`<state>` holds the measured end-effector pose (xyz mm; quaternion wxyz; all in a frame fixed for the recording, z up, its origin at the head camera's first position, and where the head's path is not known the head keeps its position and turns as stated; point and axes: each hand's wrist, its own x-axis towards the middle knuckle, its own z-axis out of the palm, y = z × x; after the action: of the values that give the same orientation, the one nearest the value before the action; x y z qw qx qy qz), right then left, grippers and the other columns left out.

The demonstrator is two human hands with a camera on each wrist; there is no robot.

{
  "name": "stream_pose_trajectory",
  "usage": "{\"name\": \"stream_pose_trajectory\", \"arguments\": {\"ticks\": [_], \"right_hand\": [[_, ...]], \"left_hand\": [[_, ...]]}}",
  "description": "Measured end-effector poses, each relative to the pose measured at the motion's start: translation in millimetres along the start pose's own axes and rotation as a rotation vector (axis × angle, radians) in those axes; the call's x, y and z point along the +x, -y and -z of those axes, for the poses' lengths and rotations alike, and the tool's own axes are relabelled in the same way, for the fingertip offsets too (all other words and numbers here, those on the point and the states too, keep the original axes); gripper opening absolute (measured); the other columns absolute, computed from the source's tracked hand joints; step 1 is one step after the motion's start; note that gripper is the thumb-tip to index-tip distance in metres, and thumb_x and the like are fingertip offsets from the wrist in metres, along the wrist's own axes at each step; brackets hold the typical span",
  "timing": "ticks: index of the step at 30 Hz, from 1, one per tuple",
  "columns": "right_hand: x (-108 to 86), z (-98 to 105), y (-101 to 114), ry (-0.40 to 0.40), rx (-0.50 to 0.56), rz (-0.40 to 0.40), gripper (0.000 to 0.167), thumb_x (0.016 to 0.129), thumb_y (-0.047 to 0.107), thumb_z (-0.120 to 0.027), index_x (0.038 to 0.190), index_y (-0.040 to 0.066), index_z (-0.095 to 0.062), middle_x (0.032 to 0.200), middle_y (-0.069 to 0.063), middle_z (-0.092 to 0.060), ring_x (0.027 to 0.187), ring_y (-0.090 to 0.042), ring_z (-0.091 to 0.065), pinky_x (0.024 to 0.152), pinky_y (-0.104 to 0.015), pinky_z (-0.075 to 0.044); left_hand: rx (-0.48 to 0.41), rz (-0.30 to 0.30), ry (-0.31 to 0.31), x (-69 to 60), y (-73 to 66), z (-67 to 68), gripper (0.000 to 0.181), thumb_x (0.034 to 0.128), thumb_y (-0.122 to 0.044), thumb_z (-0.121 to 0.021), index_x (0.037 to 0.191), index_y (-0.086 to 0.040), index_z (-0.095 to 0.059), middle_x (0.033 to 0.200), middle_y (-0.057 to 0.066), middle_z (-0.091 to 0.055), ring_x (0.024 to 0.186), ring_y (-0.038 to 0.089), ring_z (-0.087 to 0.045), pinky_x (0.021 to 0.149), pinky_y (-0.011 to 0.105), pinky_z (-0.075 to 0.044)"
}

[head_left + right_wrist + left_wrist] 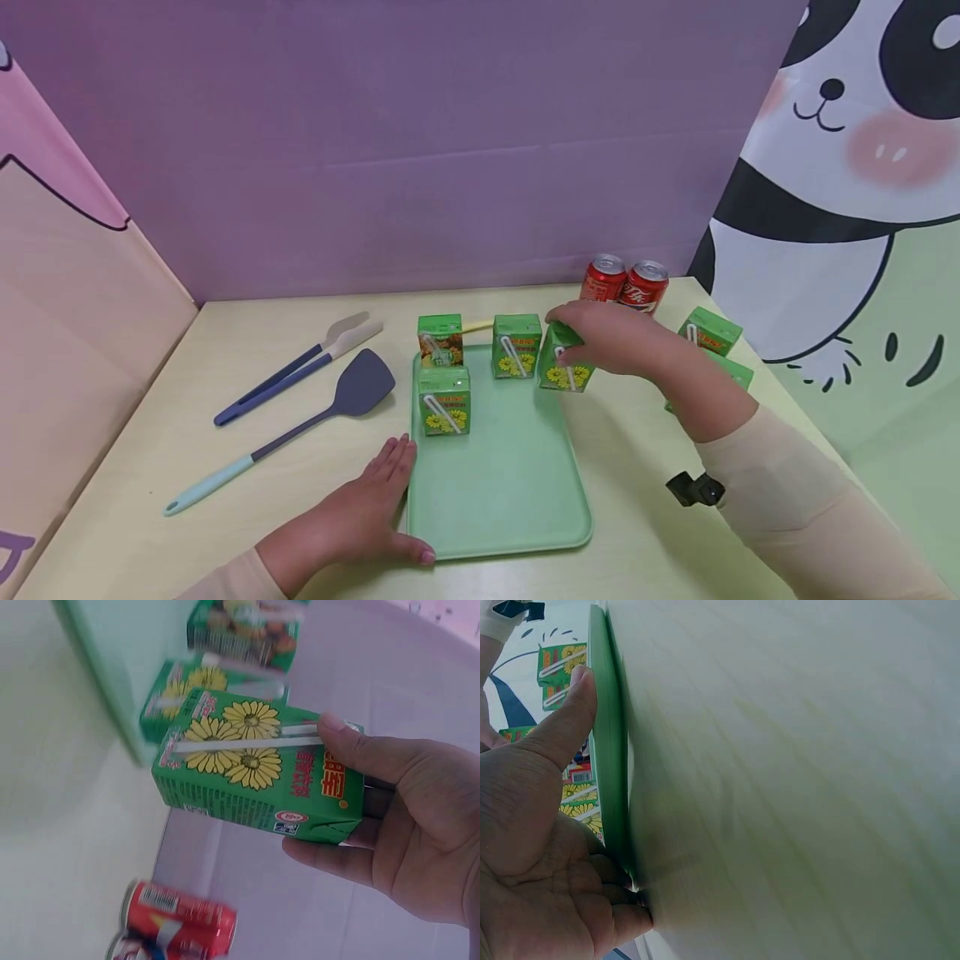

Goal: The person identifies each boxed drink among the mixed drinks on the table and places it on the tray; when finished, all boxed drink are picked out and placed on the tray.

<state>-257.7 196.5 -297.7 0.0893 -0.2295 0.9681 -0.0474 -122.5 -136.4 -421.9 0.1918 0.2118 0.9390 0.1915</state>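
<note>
My right hand [611,337] grips a green drink carton [566,371] with yellow flowers and a straw on its front, held at its top end just beside the tray's back right corner. In the right wrist view the thumb lies on the front of this carton [247,765], with fingers behind it. A pale green tray [502,492] carries similar cartons: one flowered carton [445,408] in front, another [516,350] at the back right, and a carton with a brown picture [441,346] at the back left. My left hand [352,508] touches the tray's left edge, fingers extended, thumb spread.
Two red drink cans [602,279] stand at the back right. Two more green cartons [712,329] are near the right edge, partly behind the right arm. On the left lie a grey turner [365,383] and blue-handled tongs [288,375]. A purple backdrop [450,150] closes the back.
</note>
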Motion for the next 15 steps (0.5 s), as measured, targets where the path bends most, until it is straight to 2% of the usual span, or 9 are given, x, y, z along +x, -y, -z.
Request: {"name": "stream_pose_trajectory", "arguments": {"ticks": [3,8,12,15], "right_hand": [[-0.7,-5,15,0.006,-0.008,0.058,0.060,0.086,0.033,-0.077,0.138,0.014,-0.055,0.135,-0.007,-0.059,0.122,-0.026,-0.057,0.099,-0.048,-0.049],[1.4,-17,33,0.024,-0.004,0.138,0.061,0.086,0.034,-0.076,0.140,0.013,-0.054,0.138,-0.007,-0.058,0.125,-0.025,-0.056,0.101,-0.047,-0.048],[4.5,-28,40,0.035,-0.017,0.171,0.062,0.087,0.033,-0.075,0.140,0.012,-0.053,0.140,-0.008,-0.056,0.128,-0.027,-0.054,0.103,-0.048,-0.046],[7.9,-35,42,0.044,-0.028,0.167,0.061,0.087,0.034,-0.075,0.139,0.012,-0.054,0.140,-0.008,-0.056,0.127,-0.026,-0.055,0.103,-0.047,-0.046]], "left_hand": [[0.003,0.002,-0.001,0.4,0.3,-0.2,0.133,0.0653,-0.075,-0.073,0.157,-0.001,-0.011,0.165,0.017,-0.005,0.152,0.035,-0.003,0.118,0.054,-0.024],[0.007,0.015,0.003,1.4,1.1,-1.1,0.134,0.0647,-0.076,-0.072,0.157,-0.002,-0.010,0.165,0.015,-0.004,0.152,0.033,-0.002,0.118,0.053,-0.024],[0.003,0.012,0.002,1.5,0.7,-1.5,0.134,0.0643,-0.077,-0.071,0.157,-0.002,-0.010,0.165,0.016,-0.004,0.152,0.034,-0.002,0.118,0.053,-0.024],[0.000,0.010,-0.001,1.0,0.2,-1.7,0.134,0.0640,-0.076,-0.072,0.157,-0.002,-0.011,0.165,0.016,-0.005,0.152,0.034,-0.002,0.118,0.054,-0.025]]}}
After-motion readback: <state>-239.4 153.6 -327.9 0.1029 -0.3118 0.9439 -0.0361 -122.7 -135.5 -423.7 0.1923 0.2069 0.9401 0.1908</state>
